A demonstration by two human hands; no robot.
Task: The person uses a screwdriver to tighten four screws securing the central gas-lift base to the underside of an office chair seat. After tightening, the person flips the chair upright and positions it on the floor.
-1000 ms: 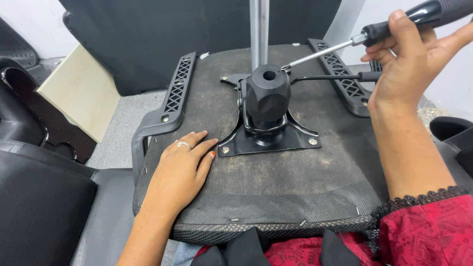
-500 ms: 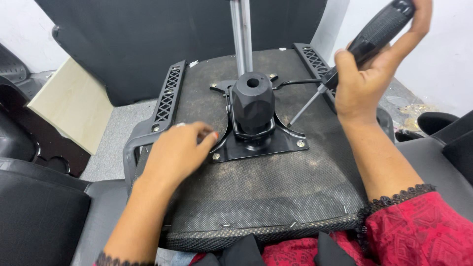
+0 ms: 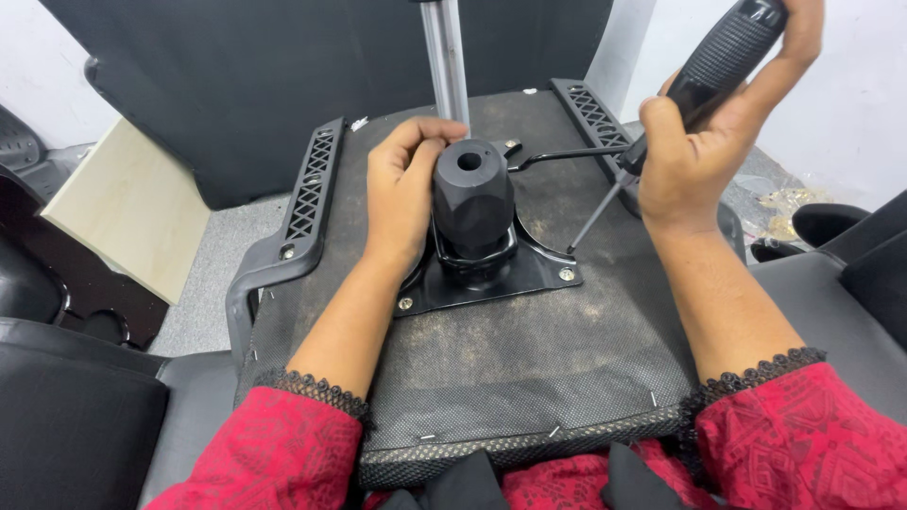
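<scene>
We grip the screwdriver [image 3: 704, 80] in our right hand [image 3: 704, 156], its tip near the right front screw of the tilt mechanism [image 3: 472, 212] mid-seat on the overturned chair seat [image 3: 529, 378]. Our left hand [image 3: 402, 194] cups the mechanism's left side.

The person wears a red top with a woven tone-on-tone pattern. Both sleeves [image 3: 274, 444] end at the forearm in a scalloped black lace trim. The left hand [image 3: 402, 184] and right hand [image 3: 694, 156] are bare, without gloves. Black cloth shows at the lap.
</scene>
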